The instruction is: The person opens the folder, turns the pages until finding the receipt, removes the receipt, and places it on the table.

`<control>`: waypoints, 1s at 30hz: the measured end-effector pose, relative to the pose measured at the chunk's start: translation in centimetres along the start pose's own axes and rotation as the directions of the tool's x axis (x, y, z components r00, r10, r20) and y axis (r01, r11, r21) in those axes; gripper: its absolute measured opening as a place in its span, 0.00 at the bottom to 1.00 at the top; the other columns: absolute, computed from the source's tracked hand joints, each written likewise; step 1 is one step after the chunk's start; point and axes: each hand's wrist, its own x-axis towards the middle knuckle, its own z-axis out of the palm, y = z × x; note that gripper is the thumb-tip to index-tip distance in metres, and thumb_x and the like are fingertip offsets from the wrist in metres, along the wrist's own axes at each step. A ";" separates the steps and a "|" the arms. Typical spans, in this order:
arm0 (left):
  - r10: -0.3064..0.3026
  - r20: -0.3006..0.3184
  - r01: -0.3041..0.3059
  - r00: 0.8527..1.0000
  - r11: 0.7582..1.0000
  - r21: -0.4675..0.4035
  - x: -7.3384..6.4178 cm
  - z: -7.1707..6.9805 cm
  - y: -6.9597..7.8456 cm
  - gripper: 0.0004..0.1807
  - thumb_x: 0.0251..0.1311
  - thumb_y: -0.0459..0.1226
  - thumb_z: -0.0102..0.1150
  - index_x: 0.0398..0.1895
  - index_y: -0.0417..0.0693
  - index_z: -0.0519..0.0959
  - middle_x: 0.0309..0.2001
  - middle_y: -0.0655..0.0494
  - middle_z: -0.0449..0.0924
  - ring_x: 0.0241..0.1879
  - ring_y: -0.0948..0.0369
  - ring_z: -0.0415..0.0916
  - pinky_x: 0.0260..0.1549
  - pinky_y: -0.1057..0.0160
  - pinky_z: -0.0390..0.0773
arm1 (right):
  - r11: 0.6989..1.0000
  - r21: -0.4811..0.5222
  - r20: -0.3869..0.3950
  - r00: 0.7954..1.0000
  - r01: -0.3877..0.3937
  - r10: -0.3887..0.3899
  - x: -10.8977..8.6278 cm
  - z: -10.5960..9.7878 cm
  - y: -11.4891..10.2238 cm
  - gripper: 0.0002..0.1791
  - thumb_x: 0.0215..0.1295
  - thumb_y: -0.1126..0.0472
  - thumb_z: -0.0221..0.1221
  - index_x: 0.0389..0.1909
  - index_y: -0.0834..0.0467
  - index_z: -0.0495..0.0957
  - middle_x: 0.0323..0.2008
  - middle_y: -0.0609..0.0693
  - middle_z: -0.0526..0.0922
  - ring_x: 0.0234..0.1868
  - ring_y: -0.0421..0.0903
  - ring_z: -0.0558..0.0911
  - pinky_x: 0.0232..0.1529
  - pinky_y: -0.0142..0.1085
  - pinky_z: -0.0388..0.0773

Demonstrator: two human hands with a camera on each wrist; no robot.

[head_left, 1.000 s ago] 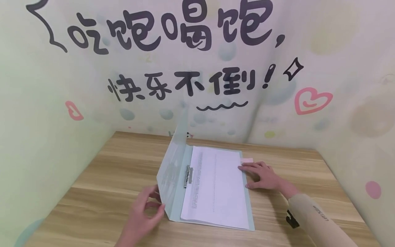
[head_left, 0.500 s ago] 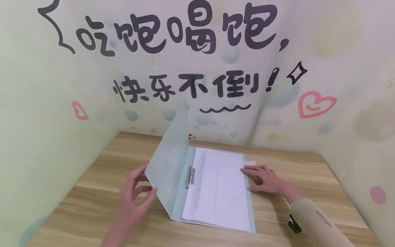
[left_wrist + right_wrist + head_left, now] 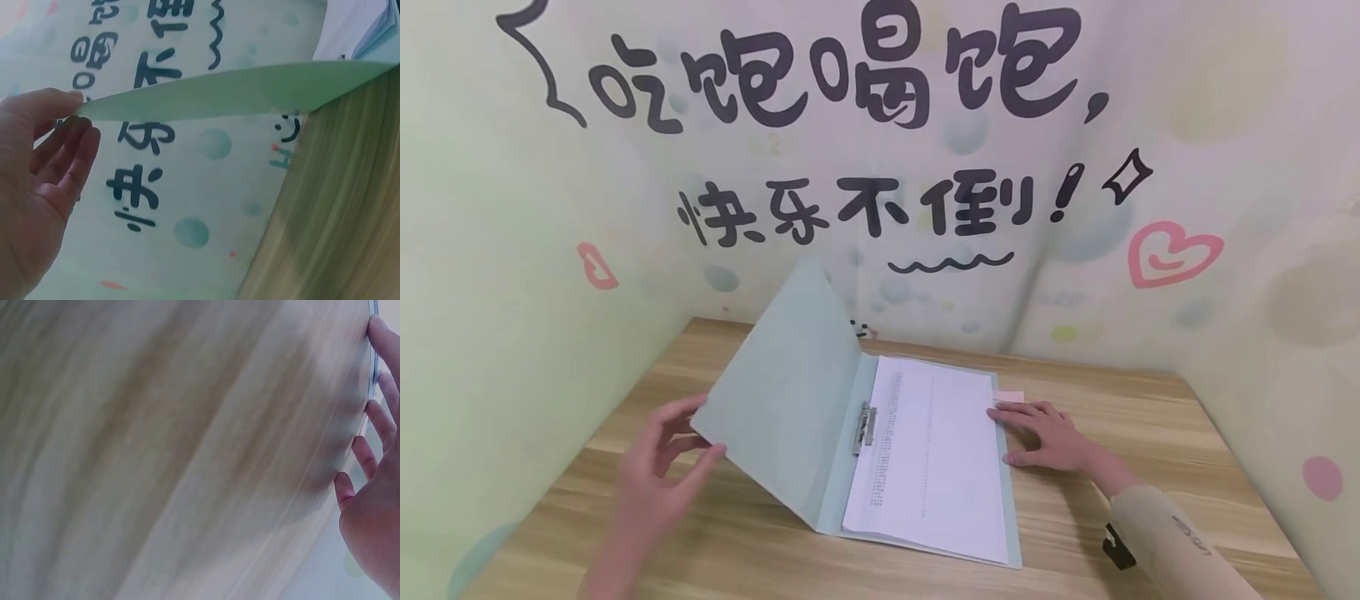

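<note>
A light blue folder (image 3: 782,392) lies on the wooden table with its cover raised and leaning left. My left hand (image 3: 658,475) pinches the cover's outer edge between thumb and fingers; the left wrist view shows the cover (image 3: 206,94) edge-on, running from the fingertips back to the spine. Inside, a stack of printed paper (image 3: 936,458) sits beside a metal clip (image 3: 864,427) near the spine. My right hand (image 3: 1048,437) rests with spread fingers at the folder's right edge. In the right wrist view the right hand's fingertips (image 3: 369,406) line that edge.
A pink tab (image 3: 1009,397) sticks out past the folder's upper right side. A small black object (image 3: 1117,547) lies by the right sleeve (image 3: 1180,542). The wooden table (image 3: 625,492) meets a printed wall (image 3: 925,300) at the back.
My left hand has moved left with the cover, swinging it from nearly upright to a wider leftward lean. The right hand stays at the folder's right edge.
</note>
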 end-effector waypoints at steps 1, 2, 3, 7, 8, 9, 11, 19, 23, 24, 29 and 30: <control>-0.010 0.000 0.010 1.000 1.000 -0.011 0.0 -0.4 -0.2 0.37 0.33 0.05 0.58 0.56 0.18 0.67 0.55 0.59 0.78 0.46 0.69 0.78 0.42 0.76 0.79 | 1.000 0.000 0.000 1.000 -0.001 0.001 0.0 0.0 0.0 0.40 0.58 0.36 0.64 0.70 0.45 0.68 0.72 0.53 0.67 0.65 0.65 0.65 0.53 0.70 0.61; -0.022 -0.004 0.022 1.000 0.998 -0.051 -0.1 -0.7 -0.4 0.36 0.34 0.05 0.56 0.56 0.17 0.66 0.55 0.58 0.78 0.46 0.69 0.78 0.43 0.76 0.79 | 1.000 0.001 0.000 1.000 -0.002 0.002 -0.1 -0.1 -0.1 0.40 0.58 0.36 0.64 0.70 0.45 0.68 0.72 0.53 0.67 0.65 0.64 0.65 0.54 0.70 0.61; -0.052 -0.008 0.051 0.999 0.996 -0.079 -0.2 -1.1 -0.6 0.36 0.36 0.05 0.56 0.56 0.18 0.66 0.55 0.58 0.78 0.46 0.69 0.78 0.43 0.76 0.79 | 1.000 0.002 0.002 1.000 -0.004 0.004 -0.1 -0.1 -0.1 0.40 0.58 0.36 0.64 0.70 0.44 0.68 0.72 0.53 0.67 0.65 0.64 0.65 0.54 0.70 0.60; -0.226 -0.012 0.222 0.974 0.963 -0.151 -0.6 -2.5 -0.9 0.33 0.43 0.07 0.55 0.57 0.26 0.67 0.54 0.60 0.77 0.44 0.71 0.79 0.42 0.77 0.79 | 1.000 -0.004 0.010 1.000 -0.007 0.007 -0.1 -0.1 -0.2 0.40 0.58 0.36 0.63 0.70 0.44 0.67 0.72 0.53 0.67 0.65 0.64 0.65 0.54 0.70 0.61; -0.265 -0.010 0.260 0.964 0.952 -0.159 -0.7 -2.8 -1.0 0.33 0.44 0.07 0.55 0.57 0.29 0.67 0.54 0.59 0.76 0.45 0.72 0.79 0.41 0.77 0.79 | 1.000 -0.001 0.014 1.000 -0.008 0.008 -0.1 -0.1 -0.2 0.39 0.58 0.36 0.63 0.70 0.44 0.68 0.72 0.53 0.67 0.65 0.64 0.65 0.54 0.70 0.60; -0.306 0.003 0.303 0.952 0.943 -0.138 -0.9 -3.2 -1.0 0.33 0.46 0.08 0.55 0.58 0.33 0.67 0.54 0.61 0.75 0.45 0.73 0.79 0.41 0.78 0.79 | 1.000 -0.001 0.018 1.000 -0.008 0.008 -0.1 -0.1 -0.3 0.39 0.58 0.36 0.63 0.70 0.44 0.68 0.72 0.53 0.67 0.65 0.64 0.65 0.54 0.70 0.60; -0.350 0.023 0.351 0.936 0.934 -0.070 -1.2 -4.0 -1.4 0.34 0.48 0.10 0.57 0.59 0.39 0.68 0.56 0.64 0.73 0.46 0.76 0.78 0.40 0.79 0.78 | 1.000 0.000 0.024 1.000 -0.009 0.009 -0.2 0.1 -0.3 0.39 0.58 0.36 0.63 0.70 0.45 0.68 0.72 0.53 0.67 0.65 0.64 0.66 0.54 0.70 0.60; -0.392 0.086 0.344 0.916 0.878 0.334 -2.0 -6.3 -3.8 0.35 0.47 0.18 0.66 0.63 0.31 0.67 0.56 0.68 0.71 0.44 0.85 0.71 0.38 0.82 0.76 | 1.000 0.005 0.009 1.000 -0.013 0.013 -0.4 0.0 -0.4 0.38 0.58 0.38 0.64 0.69 0.46 0.69 0.72 0.54 0.68 0.65 0.65 0.65 0.54 0.70 0.60; -0.480 0.117 0.360 0.869 0.777 0.517 -2.6 -7.3 -5.0 0.36 0.48 0.28 0.72 0.63 0.34 0.70 0.50 0.45 0.76 0.39 0.88 0.65 0.34 0.80 0.75 | 1.000 0.002 0.005 1.000 -0.012 0.012 -0.4 -0.2 -0.4 0.38 0.58 0.39 0.65 0.69 0.46 0.70 0.72 0.54 0.68 0.65 0.65 0.65 0.54 0.69 0.61; -0.505 0.127 0.365 0.854 0.755 0.545 -2.8 -7.5 -5.4 0.36 0.48 0.29 0.73 0.63 0.34 0.70 0.48 0.40 0.77 0.37 0.88 0.65 0.33 0.78 0.76 | 1.000 0.003 0.004 1.000 -0.010 0.010 -0.4 -0.3 -0.4 0.38 0.58 0.39 0.65 0.69 0.46 0.70 0.72 0.54 0.68 0.65 0.66 0.65 0.54 0.70 0.60; -0.603 0.173 0.389 0.778 0.680 0.622 -3.8 -8.2 -7.0 0.38 0.47 0.33 0.74 0.62 0.31 0.70 0.38 0.44 0.79 0.30 0.79 0.69 0.29 0.71 0.76 | 1.000 0.008 0.000 1.000 0.001 -0.001 -0.4 -0.5 -0.7 0.38 0.58 0.39 0.65 0.69 0.47 0.70 0.71 0.55 0.68 0.65 0.67 0.65 0.54 0.71 0.60; -0.616 0.181 0.391 0.766 0.671 0.630 -4.0 -8.3 -7.3 0.38 0.46 0.33 0.74 0.62 0.31 0.70 0.37 0.45 0.79 0.30 0.77 0.69 0.29 0.70 0.76 | 1.000 0.007 -0.001 1.000 0.005 -0.005 -0.3 -0.5 -0.7 0.38 0.58 0.39 0.65 0.69 0.48 0.70 0.71 0.55 0.68 0.65 0.67 0.65 0.54 0.71 0.60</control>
